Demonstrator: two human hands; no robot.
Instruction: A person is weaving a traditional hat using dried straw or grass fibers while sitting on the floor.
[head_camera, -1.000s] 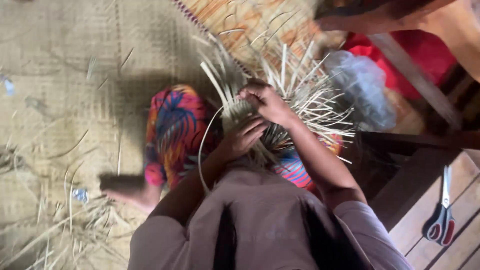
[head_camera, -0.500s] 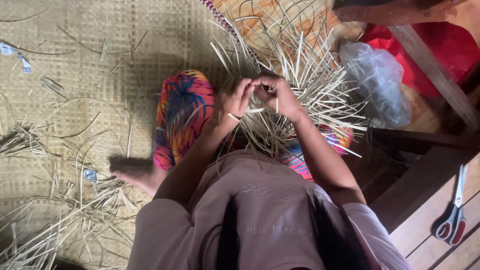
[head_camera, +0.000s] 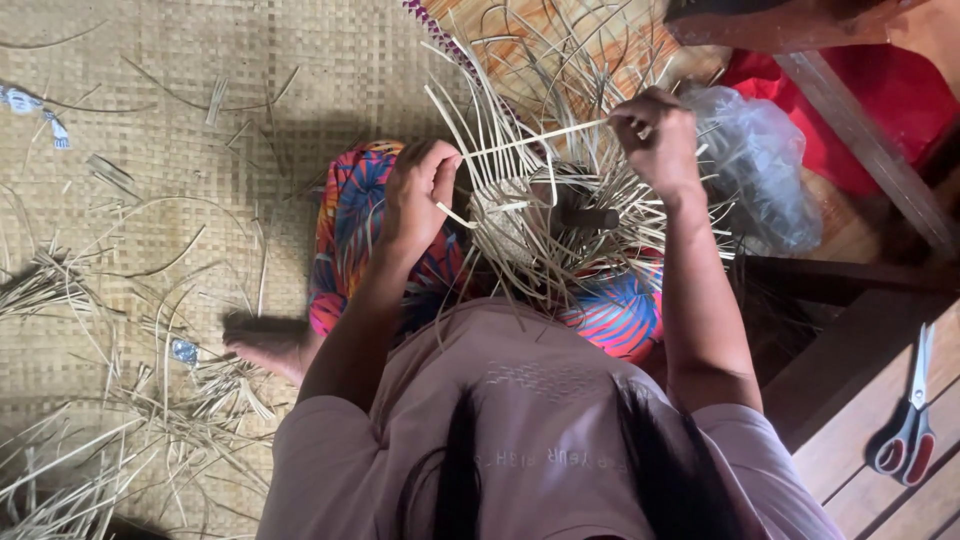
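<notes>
Pale cane strips form the half-woven basket (head_camera: 545, 215) resting on the seated person's lap, loose ends fanning outward on all sides. Left hand (head_camera: 418, 195): fingers curled shut on the work's near-left edge. Right hand (head_camera: 658, 135): fingers pinched on a single strip (head_camera: 535, 139), drawn taut between the two hands. Woven floor mat (head_camera: 150, 130): open floor to the left, littered with offcut strips (head_camera: 120, 440) toward the lower edge. Right side crowded: clear plastic bag (head_camera: 765, 170) just beside the strip ends, wooden step with red-handled scissors (head_camera: 905, 435) well apart.
</notes>
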